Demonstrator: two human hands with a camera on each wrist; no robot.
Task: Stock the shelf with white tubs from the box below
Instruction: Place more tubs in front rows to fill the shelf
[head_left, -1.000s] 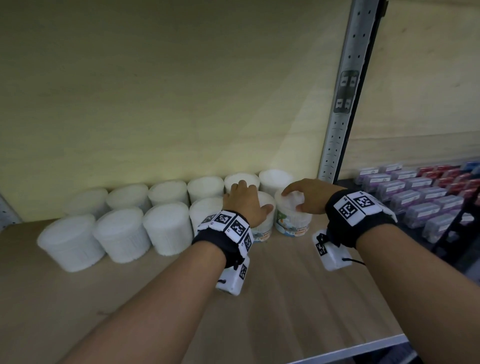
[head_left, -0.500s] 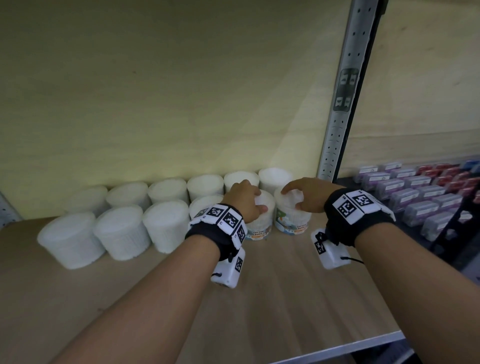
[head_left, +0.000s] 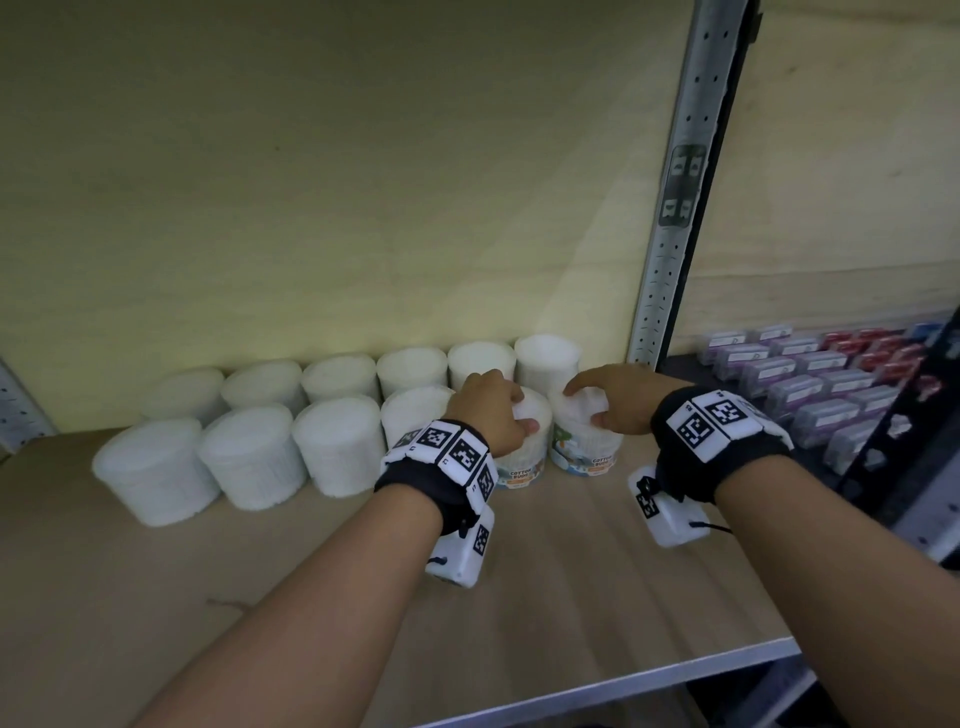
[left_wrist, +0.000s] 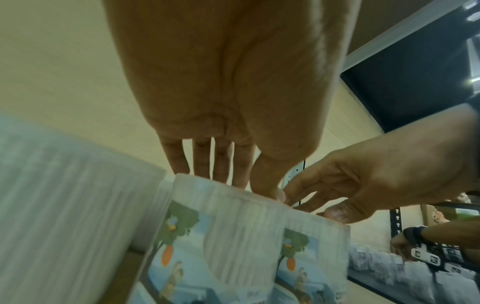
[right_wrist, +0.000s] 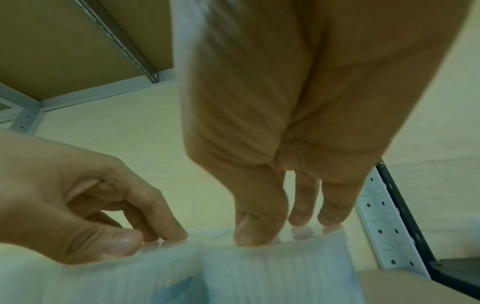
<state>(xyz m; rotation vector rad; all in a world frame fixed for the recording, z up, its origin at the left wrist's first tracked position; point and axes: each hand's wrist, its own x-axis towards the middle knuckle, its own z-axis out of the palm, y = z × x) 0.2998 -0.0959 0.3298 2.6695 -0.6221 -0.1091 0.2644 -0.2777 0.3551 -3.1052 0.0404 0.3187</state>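
Observation:
Two rows of white tubs stand at the back of the wooden shelf. At the right end of the front row are two tubs with coloured labels. My left hand grips the left labelled tub from above, fingers over its lid and thumb on the near rim. My right hand grips the right labelled tub the same way, thumb and fingertips on its lid. Both tubs rest on the shelf, touching each other. The box below is out of view.
A grey perforated upright stands just right of the tubs. Beyond it, a darker shelf holds rows of purple and red packs. Bare wood lies between the tubs and the shelf's metal front edge.
Hardly anything moved: both hands stay on the same two labelled tubs, which stand in the same spot. The left hand's fingers look a little more curled.

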